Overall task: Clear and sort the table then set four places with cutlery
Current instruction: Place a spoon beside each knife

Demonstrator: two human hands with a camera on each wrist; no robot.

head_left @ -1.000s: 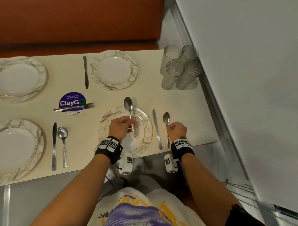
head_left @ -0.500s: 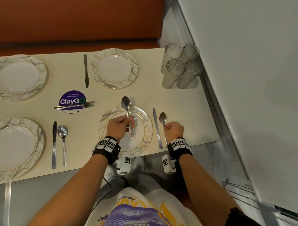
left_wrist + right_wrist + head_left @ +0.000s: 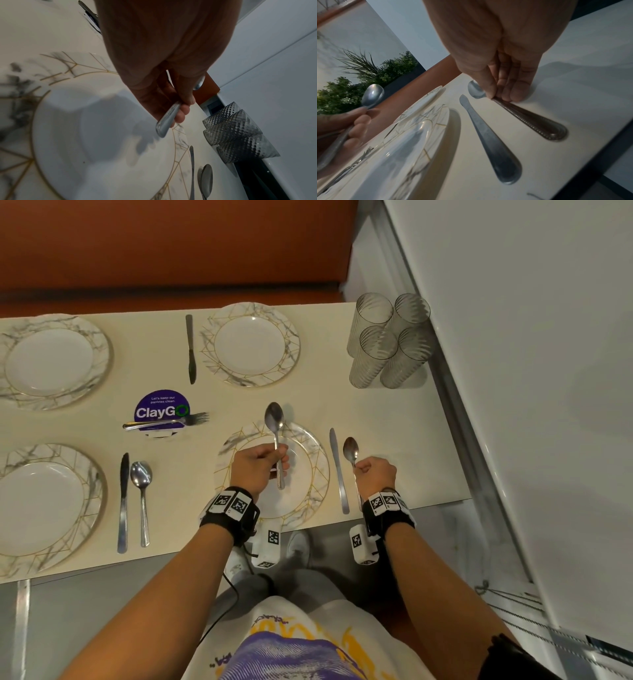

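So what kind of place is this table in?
Probably an office pantry or canteen: the round purple sign reads "Let's keep our pantries clean", a long orange upholstered bench backs the cream table, and green planter foliage lines a wall.

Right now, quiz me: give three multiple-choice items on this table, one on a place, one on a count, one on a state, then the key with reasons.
1. Where does the fork lie?
A. across the purple sticker
B. on a plate
C. beside the glasses

2. How many glasses stand by the wall?
A. two
B. four
C. six

3. What is the left hand doing?
A. resting flat and empty
B. gripping a knife
C. holding a spoon above the near plate

Key: 1 A, the fork's handle crosses the sticker in the head view. 2 B, four rims show, clustered together. 3 C, its fingers curl round the spoon's handle, while the right hand pinches another spoon lying on the table beside the knife.
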